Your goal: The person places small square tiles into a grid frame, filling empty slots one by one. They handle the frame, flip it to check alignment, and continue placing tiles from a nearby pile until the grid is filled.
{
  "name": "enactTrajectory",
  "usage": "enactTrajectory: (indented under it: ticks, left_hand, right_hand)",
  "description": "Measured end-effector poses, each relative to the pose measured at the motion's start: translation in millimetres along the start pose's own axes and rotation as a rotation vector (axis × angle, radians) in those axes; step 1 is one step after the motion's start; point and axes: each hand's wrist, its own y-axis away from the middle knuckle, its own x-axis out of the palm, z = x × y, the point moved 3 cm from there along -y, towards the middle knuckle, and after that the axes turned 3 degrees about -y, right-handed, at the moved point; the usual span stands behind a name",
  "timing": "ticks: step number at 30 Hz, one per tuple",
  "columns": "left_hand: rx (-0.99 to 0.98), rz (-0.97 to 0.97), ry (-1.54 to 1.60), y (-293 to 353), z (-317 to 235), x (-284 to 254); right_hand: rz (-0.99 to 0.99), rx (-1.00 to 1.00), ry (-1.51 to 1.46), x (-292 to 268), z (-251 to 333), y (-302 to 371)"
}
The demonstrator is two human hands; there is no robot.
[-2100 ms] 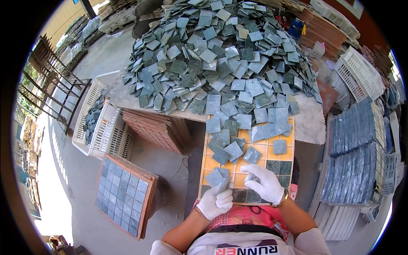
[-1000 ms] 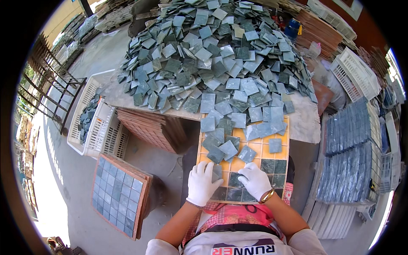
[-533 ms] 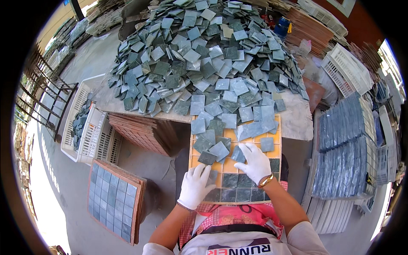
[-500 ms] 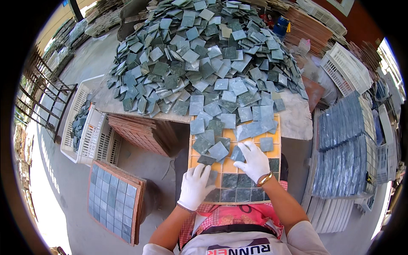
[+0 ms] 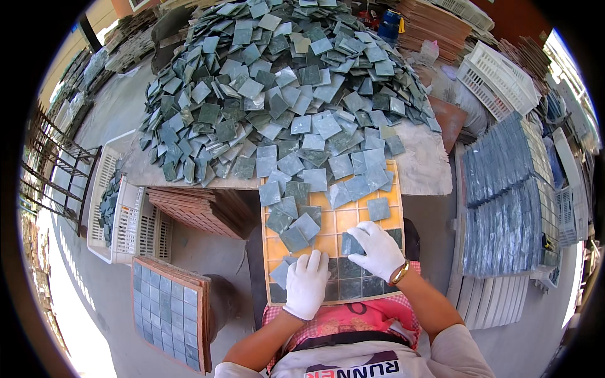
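A yellow gridded tile frame [image 5: 334,220] lies at my lap, its near rows filled with dark green square stone tiles [image 5: 350,288]. My right hand [image 5: 379,252], in a white glove, is closed with thumb and fingertips at a dark tile [image 5: 351,244] on the row above. White-gloved too, my left hand [image 5: 307,286] has its fingers bent and pressed together over the frame's left side. A tilted grey-green tile [image 5: 281,272] lies beside its fingers; whatever is under them is hidden. Loose tiles [image 5: 293,239] overlap across the frame's far left part.
A big heap of tiles [image 5: 265,94] covers the table [image 5: 425,170] beyond the frame. White crates [image 5: 129,214] and a stack of tiled panels [image 5: 165,309] stand at left. Wrapped tile sheets [image 5: 504,220] are piled at right, with another white crate [image 5: 498,82] behind.
My left hand has moved right and inward over the frame. The right hand has drawn slightly nearer, with its tile now by the filled rows. The view has shifted a little.
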Motion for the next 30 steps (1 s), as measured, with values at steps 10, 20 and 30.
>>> enactTrajectory:
  ticks: [10,20,30]
  left_hand:
    - [-0.374,-0.136,0.005,39,46,-18]
    - [-0.317,-0.137,0.059,45,55,-16]
    - [-0.368,-0.137,0.058,47,59,-25]
  right_hand:
    - [0.091,-0.073,-0.061,18,-2,2]
    - [0.031,-0.121,0.192,9,2,-2]
    - [0.013,-0.178,0.060,-7,-36,-29]
